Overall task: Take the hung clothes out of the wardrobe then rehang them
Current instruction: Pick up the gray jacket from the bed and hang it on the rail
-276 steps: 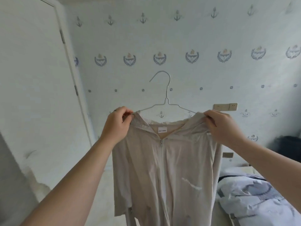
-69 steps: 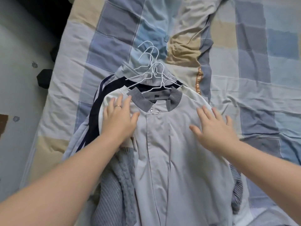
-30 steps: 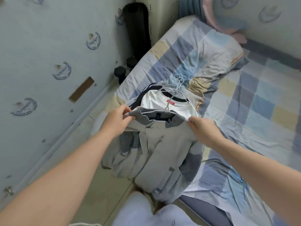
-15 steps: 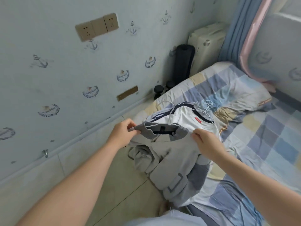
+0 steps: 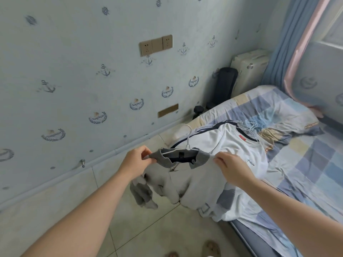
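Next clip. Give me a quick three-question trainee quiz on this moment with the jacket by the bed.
1. Which item do the left hand and right hand hold? A) the grey jacket B) a pillow C) a towel
2. True or false: the white T-shirt lies on the bed.
3. Fill in: the white wire hanger sits inside the jacket's ____.
Key: 1 A; 2 true; 3 collar.
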### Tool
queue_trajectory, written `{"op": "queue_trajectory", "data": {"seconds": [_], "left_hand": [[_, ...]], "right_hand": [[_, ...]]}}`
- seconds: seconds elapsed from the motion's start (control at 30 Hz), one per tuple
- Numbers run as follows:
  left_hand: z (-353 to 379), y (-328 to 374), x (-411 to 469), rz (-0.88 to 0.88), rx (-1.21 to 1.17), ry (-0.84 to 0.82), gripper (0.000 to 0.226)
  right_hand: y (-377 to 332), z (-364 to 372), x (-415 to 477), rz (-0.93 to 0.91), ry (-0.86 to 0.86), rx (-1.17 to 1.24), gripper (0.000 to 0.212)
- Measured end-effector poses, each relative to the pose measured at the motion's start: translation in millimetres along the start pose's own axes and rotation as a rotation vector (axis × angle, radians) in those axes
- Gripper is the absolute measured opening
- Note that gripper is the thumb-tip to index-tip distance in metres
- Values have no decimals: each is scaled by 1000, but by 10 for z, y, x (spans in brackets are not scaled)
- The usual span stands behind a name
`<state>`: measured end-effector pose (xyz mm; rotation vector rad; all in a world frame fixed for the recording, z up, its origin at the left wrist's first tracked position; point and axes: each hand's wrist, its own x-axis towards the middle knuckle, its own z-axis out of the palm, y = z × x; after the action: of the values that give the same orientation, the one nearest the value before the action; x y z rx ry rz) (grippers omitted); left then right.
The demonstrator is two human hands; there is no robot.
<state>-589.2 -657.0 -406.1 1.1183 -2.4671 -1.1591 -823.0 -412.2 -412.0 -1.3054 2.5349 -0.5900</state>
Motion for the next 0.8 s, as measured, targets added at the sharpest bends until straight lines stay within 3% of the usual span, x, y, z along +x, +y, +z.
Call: {"op": "queue_trajectory", "data": {"seconds": [0.37,0.8], "left_hand": [[-366,-191,-1554,-20,3,211,9],[-600,1,-3812,11,128,487,10]], "right_hand": [[-653,-51,-806,-180,16,-36,22],[-1319,-391,-2264,-465,88,92,19]]}}
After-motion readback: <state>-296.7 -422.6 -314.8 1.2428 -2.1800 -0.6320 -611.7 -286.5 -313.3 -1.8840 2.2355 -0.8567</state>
